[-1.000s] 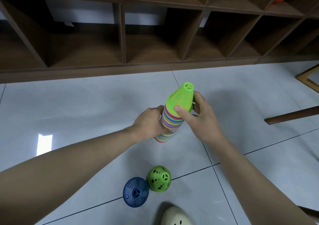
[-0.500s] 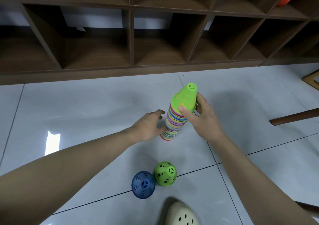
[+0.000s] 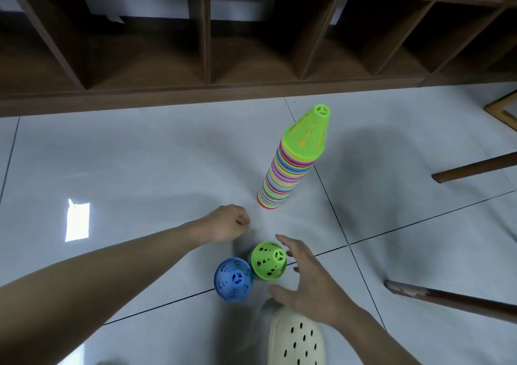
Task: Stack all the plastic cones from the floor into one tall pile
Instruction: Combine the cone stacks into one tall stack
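Two loose cones were all that remained on the floor (image 3: pixel 140 154), both well apart from the pile (image 3: pixel 291 168) and on its near side. Half a second before, both hands had been at the pile, the left beside its base and the right pinching the green top cone; by this moment both had let go and dropped away, so the pile stood alone and upright, capped in green. The left hand (image 3: pixel 228 227) hung near the pile's foot, to its near left, fingers curled loosely under and holding nothing. The blue cone (image 3: pixel 233 279) sat furthest from the pile, tip up, touching or just beside the green cone (image 3: pixel 269 261), which stood between it and the pile. The right hand (image 3: pixel 310 278) had come down to the right of the green cone, fingers spread wide and thumb out, close to its rim but not yet gripping it; whether a fingertip brushed it could not be told. A pale clog (image 3: pixel 296 339) lay nearest the camera, further from the pile than both cones. Judged from this, the last placement was finished and the next pickup had begun: the green cone looked like the next one, with the blue to follow, leaving the task two cones short.
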A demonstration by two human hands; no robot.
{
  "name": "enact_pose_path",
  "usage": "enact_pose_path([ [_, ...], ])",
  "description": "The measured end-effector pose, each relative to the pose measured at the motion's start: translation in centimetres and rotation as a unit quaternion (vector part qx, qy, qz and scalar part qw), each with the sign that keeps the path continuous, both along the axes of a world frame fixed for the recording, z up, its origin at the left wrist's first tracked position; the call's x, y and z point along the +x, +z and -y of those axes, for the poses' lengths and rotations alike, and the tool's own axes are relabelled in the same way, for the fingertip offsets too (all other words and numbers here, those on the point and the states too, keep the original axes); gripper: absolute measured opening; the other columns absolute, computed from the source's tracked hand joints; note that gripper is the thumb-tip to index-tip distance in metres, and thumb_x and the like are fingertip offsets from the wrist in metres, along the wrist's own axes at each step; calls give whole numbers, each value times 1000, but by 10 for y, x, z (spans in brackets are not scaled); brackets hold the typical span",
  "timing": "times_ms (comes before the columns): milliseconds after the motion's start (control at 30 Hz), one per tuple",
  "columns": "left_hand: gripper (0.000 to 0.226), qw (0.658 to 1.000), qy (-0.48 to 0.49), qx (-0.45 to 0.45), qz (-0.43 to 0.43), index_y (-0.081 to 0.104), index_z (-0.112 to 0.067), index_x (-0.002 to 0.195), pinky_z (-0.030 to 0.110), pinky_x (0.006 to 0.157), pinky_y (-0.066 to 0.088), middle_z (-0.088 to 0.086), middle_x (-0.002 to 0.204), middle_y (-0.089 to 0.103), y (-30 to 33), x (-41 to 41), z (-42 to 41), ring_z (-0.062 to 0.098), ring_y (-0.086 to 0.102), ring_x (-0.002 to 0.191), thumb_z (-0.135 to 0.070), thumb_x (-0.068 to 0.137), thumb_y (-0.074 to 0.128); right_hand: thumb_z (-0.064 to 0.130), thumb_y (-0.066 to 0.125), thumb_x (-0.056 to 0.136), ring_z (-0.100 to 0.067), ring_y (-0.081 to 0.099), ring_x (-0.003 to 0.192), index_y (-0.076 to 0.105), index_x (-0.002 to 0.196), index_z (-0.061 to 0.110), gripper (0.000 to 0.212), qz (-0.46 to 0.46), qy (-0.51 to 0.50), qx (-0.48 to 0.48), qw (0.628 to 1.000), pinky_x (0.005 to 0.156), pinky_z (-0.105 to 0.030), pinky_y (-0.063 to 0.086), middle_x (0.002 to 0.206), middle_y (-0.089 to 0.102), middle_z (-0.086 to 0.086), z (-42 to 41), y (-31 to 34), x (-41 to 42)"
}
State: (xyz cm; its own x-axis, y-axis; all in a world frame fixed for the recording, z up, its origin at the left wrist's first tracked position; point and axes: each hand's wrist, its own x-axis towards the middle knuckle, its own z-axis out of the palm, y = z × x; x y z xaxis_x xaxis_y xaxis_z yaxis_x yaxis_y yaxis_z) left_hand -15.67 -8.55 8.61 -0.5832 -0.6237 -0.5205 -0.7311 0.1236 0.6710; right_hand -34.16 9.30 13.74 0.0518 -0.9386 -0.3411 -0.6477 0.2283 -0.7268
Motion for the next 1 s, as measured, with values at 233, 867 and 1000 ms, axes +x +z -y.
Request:
enact_pose_path([
  [233, 28, 997, -45, 48, 29, 66, -16, 121, 24, 90, 45, 5, 124, 66, -14, -16, -20, 21, 61, 111, -30, 98, 59, 25, 80, 78, -6, 55, 121, 49, 136, 34, 66, 14, -18, -75, 997, 100, -30, 49, 130, 50, 16, 10, -23, 9],
  [867, 25, 986, 12, 163, 16, 66, -3, 108, 24, 65, 45, 13, 92, 65, -26, -20, -18, 24, 62, 83, -14, 102, 44, 13, 81, 83, -13, 63, 109, 55, 125, 31, 53, 165, -223, -18, 960, 81, -24, 56, 112, 67, 11, -4, -39, -10],
  [1000, 21, 973, 28, 230, -1, 61, -10, 104, 27, 70, 52, 17, 106, 70, -30, -18, -18, 19, 70, 88, -21, 104, 44, 22, 81, 81, -26, 66, 109, 58, 123, 20, 48, 250, -288, 13, 924, 90, -52, 58, 113, 68, -8, -2, -42, -22],
])
